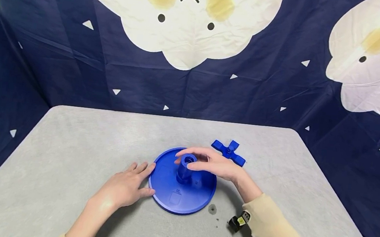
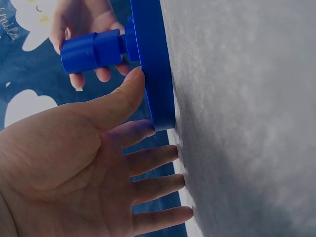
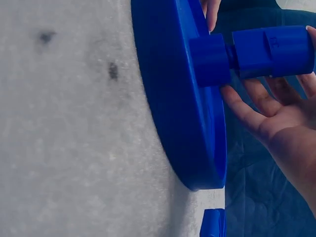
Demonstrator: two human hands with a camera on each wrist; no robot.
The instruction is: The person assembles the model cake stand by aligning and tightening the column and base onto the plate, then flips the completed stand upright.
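Disc (image 1: pixel 166 196) on the surface (image 1: pixel 85 141), cylinder (image 1: pixel 184 173) upright at its middle.
Left fingers (image 1: pixel 147 170) touch the disc's left rim; right fingers (image 1: pixel 196 150) are around the cylinder; the cross piece (image 1: pixel 229 152) lies on the surface, behind and right of the disc; cloth (image 1: pixel 145 82) hangs behind the surface's far edge.

A table (image 1: pixel 74 144) bears 1 disc (image 1: pixel 165 182), 1 cross (image 1: pixel 229 151).

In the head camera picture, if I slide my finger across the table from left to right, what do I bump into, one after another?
Left hand, big blue round plate, small blue piece with arms, beige right sleeve.
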